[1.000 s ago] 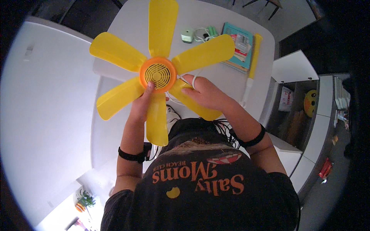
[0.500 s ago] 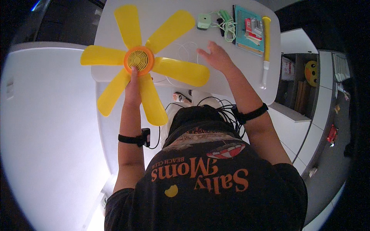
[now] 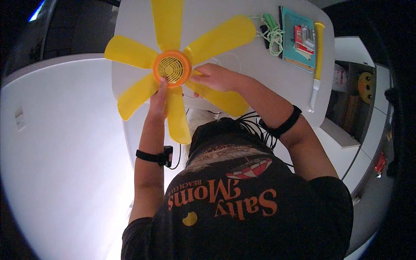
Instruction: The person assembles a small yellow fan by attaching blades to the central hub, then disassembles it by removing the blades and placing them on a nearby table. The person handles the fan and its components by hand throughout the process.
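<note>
Yellow fan (image 3: 172,68) faces upward, blades (image 3: 221,40) radiating.

— Where is the fan (image 3: 172,69)?
— It is over the left part of the table (image 3: 288,86). The left hand (image 3: 159,97) is at the near side of its centre, the right hand (image 3: 216,78) at the right side.
— And what lies on the right?
— First the bundled cord (image 3: 271,24), next the book (image 3: 291,21) with small packets (image 3: 298,35) on it, then the long tube (image 3: 319,56).
— And beyond the table?
— There, further right, is the cabinet (image 3: 375,121).
</note>
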The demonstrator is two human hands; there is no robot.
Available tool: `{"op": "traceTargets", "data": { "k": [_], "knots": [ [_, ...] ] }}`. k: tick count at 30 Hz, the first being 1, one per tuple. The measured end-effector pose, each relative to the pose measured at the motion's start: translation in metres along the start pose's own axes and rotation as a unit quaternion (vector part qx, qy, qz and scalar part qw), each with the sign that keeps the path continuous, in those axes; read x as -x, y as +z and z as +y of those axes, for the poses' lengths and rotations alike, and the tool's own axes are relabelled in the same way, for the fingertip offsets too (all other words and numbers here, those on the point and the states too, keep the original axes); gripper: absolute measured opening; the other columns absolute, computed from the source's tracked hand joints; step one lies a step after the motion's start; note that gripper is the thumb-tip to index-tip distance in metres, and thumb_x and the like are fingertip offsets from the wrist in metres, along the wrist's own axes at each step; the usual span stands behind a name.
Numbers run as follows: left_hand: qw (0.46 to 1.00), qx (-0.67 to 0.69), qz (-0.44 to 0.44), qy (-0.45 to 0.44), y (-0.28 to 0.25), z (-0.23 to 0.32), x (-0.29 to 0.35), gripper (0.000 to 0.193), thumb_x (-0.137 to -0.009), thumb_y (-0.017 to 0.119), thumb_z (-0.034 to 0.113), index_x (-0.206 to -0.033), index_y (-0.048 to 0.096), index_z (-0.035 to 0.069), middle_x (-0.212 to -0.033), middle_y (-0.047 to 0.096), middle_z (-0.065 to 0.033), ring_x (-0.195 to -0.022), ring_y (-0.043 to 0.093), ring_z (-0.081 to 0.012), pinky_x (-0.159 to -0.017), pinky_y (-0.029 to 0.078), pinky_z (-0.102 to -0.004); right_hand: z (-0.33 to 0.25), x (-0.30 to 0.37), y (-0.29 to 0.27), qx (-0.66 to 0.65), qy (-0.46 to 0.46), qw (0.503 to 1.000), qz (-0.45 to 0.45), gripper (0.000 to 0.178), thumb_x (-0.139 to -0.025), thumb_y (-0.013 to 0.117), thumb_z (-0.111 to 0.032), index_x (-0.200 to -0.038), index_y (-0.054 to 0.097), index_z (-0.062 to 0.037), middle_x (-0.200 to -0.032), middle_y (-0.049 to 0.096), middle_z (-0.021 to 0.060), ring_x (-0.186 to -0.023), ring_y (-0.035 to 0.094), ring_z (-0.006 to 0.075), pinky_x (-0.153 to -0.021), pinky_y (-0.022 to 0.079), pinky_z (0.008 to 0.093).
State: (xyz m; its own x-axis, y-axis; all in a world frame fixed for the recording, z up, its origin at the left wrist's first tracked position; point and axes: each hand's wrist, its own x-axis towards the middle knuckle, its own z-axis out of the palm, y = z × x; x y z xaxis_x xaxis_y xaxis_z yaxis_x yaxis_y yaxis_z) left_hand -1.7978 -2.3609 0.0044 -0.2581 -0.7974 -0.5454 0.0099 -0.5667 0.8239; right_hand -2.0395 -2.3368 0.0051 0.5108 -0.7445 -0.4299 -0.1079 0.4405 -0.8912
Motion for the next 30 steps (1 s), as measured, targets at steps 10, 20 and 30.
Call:
{"op": "traceTargets", "data": {
  "k": [10, 20, 30],
  "knots": [
    [0.97, 0.01, -0.211, -0.116, -0.052, 0.048, -0.021, 0.078, -0.098, 0.032, 0.068, -0.144, 0.047, 0.006, -0.131, 0.06, -0.0143, -0.115, 0.06, -0.0215, -0.097, 0.049, -0.0357, 0.018, -0.016, -0.011, 0.011, -0.06, 0.998, 0.029, 0.031, -0.102, 0.052, -0.023, -0.114, 0.063, 0.0031, -0.098, 0.073, 0.0143, -0.084, 0.072, 0.0203, -0.078, 0.056, 0.0316],
    [0.831, -0.452, -0.209, 0.248, -0.05, 0.085, -0.094, 0.064, -0.096, 0.065, 0.038, -0.144, 0.047, 0.0, -0.137, 0.058, -0.0146, -0.121, 0.058, -0.0236, -0.104, 0.047, -0.038, -0.02, -0.002, -0.002, -0.486, 0.057, 0.859, 0.15, 0.034, -0.101, 0.055, -0.027, -0.126, 0.057, -0.0038, -0.101, 0.071, 0.0122, -0.087, 0.069, 0.0189, -0.072, 0.057, 0.0329],
    [0.814, -0.261, -0.51, -0.095, 0.006, 0.194, -0.142, 0.061, -0.096, 0.06, 0.034, -0.139, 0.048, -0.007, -0.125, 0.065, -0.018, -0.106, 0.067, -0.023, -0.093, 0.054, -0.0338, -0.002, -0.011, 0.016, -0.674, -0.127, 0.728, -0.006, 0.03, -0.101, 0.054, -0.037, -0.108, 0.059, -0.008, -0.074, 0.062, -0.0014, -0.054, 0.055, 0.0089, -0.052, 0.043, 0.0225]
  ]
}}
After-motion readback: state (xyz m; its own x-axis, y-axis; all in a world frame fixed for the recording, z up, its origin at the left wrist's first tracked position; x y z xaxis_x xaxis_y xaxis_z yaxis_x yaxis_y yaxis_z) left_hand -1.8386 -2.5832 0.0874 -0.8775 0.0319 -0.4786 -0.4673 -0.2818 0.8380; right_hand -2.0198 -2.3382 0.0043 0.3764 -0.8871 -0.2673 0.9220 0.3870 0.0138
